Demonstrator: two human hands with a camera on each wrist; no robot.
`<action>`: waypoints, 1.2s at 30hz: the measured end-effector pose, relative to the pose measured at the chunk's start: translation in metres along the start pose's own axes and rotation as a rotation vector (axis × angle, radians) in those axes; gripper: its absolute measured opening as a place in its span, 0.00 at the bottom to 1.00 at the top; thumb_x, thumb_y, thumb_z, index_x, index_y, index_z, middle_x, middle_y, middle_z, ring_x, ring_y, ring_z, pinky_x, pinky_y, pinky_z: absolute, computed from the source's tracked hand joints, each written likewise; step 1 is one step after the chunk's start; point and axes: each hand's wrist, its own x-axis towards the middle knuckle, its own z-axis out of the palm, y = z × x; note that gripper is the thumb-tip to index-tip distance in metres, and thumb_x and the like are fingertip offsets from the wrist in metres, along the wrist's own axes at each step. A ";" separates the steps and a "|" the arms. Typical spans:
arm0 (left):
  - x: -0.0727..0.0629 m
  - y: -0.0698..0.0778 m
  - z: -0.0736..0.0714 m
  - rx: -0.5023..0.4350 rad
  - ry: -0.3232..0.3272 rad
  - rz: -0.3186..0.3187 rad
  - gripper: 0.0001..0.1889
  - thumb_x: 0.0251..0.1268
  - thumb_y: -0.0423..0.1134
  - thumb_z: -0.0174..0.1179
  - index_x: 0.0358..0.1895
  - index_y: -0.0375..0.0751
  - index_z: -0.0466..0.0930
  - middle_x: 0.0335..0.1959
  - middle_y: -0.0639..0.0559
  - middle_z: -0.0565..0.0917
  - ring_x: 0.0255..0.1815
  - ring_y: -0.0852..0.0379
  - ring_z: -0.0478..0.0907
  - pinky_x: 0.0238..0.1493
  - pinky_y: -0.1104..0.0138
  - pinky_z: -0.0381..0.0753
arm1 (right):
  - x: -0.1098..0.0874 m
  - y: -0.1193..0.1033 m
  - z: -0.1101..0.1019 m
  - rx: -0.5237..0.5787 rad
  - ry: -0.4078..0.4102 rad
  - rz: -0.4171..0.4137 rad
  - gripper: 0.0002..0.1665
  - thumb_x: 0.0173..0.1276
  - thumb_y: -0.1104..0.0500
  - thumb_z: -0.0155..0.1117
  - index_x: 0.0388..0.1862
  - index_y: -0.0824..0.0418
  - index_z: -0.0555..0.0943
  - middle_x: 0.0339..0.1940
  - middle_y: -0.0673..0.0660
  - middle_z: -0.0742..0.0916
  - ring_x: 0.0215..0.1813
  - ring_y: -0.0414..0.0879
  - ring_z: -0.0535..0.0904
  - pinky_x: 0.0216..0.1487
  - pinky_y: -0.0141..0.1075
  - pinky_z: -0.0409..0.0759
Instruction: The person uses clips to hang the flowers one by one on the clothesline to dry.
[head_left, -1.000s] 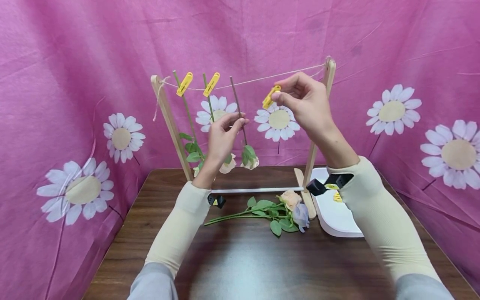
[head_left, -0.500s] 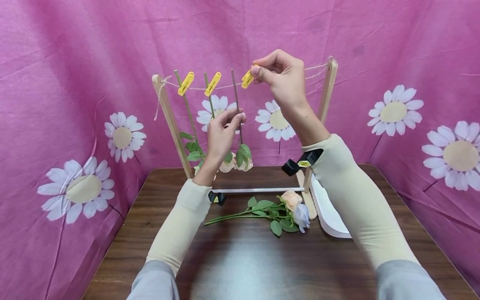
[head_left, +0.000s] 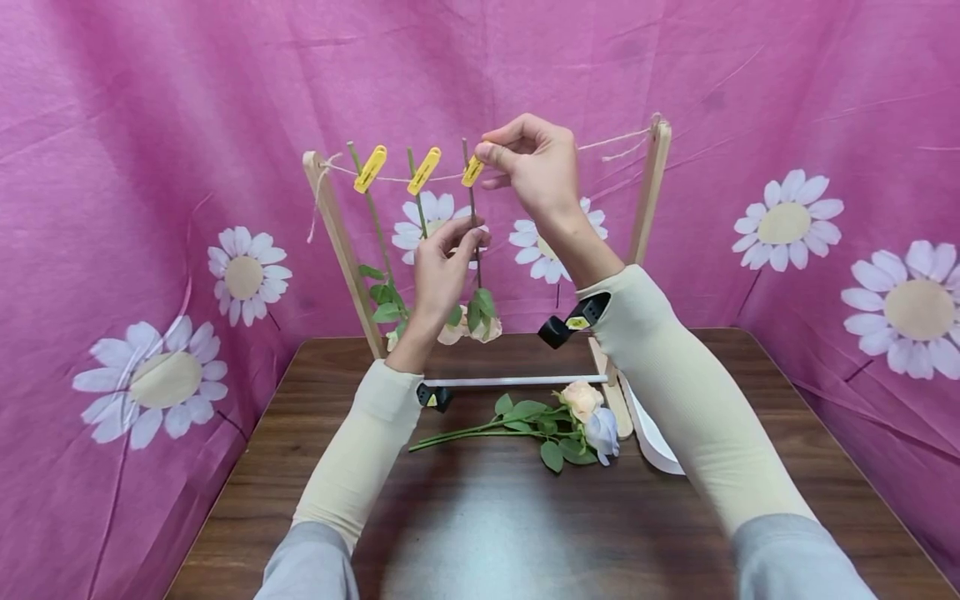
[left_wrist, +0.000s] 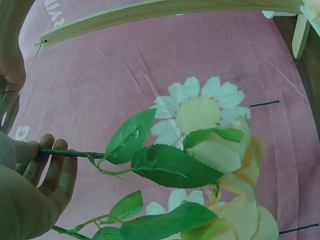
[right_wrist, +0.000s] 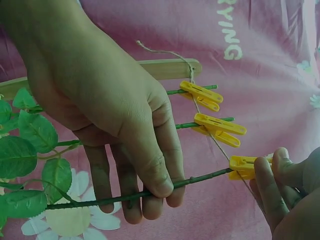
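Pink backdrop [head_left: 262, 75] fills most of frame. Wood table [head_left: 375, 525] below, wood frame [head_left: 339, 242] mid-frame. White tray [head_left: 648, 433] lower right, partly behind R sleeve. Loose flowers [head_left: 547, 427], peach + lilac blooms, lying lower ctr.

R hand [head_left: 536, 167], upper ctr: thumb + fingers pinching the third clip. L hand [head_left: 442, 267], ctr: pinching stem of held flower [head_left: 483, 308], bloom down, stem end up just past the string [head_left: 448, 177]. Left of it, two clipped flowers [head_left: 382, 293] hang bloom down, w/ yellow clips [head_left: 424, 172] at the string.

Third clip [head_left: 472, 172], upper ctr, sits at stem/string crossing. Can't tell if it's biting both.

Step, imo: clipping flower #3 to the line. Next move prob calls for seating clip over stem + string, L hand steady, then R easing off, L last.
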 end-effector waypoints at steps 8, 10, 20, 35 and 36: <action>0.000 -0.001 -0.001 0.019 0.005 -0.014 0.11 0.78 0.29 0.61 0.55 0.27 0.87 0.44 0.32 0.91 0.43 0.54 0.89 0.52 0.59 0.92 | -0.001 -0.001 0.005 -0.078 -0.002 0.050 0.05 0.65 0.71 0.77 0.38 0.69 0.88 0.29 0.52 0.91 0.34 0.44 0.91 0.34 0.39 0.93; 0.000 -0.002 -0.002 0.022 0.009 -0.018 0.11 0.78 0.29 0.61 0.55 0.28 0.87 0.44 0.32 0.91 0.42 0.58 0.88 0.53 0.58 0.92 | -0.001 -0.002 0.005 -0.100 -0.009 0.076 0.06 0.66 0.70 0.78 0.40 0.68 0.88 0.31 0.53 0.91 0.36 0.44 0.92 0.35 0.40 0.93; 0.001 -0.004 -0.004 0.034 0.009 -0.028 0.11 0.78 0.30 0.61 0.56 0.29 0.86 0.44 0.32 0.91 0.42 0.54 0.88 0.52 0.56 0.92 | -0.003 -0.006 0.002 -0.255 -0.072 0.117 0.15 0.68 0.60 0.78 0.50 0.64 0.87 0.43 0.56 0.92 0.46 0.46 0.93 0.42 0.39 0.94; -0.005 0.000 -0.006 0.037 -0.006 -0.016 0.14 0.78 0.30 0.61 0.60 0.29 0.83 0.50 0.33 0.90 0.50 0.46 0.89 0.55 0.63 0.90 | -0.009 -0.008 -0.023 -0.262 -0.137 -0.073 0.18 0.72 0.67 0.69 0.59 0.69 0.83 0.52 0.62 0.89 0.53 0.47 0.89 0.56 0.36 0.90; -0.005 0.001 -0.007 0.041 -0.010 -0.010 0.14 0.78 0.30 0.61 0.61 0.28 0.82 0.51 0.34 0.90 0.52 0.46 0.89 0.56 0.64 0.90 | -0.009 -0.009 -0.026 -0.247 -0.134 -0.088 0.16 0.72 0.68 0.68 0.57 0.69 0.83 0.50 0.61 0.89 0.50 0.47 0.89 0.55 0.35 0.90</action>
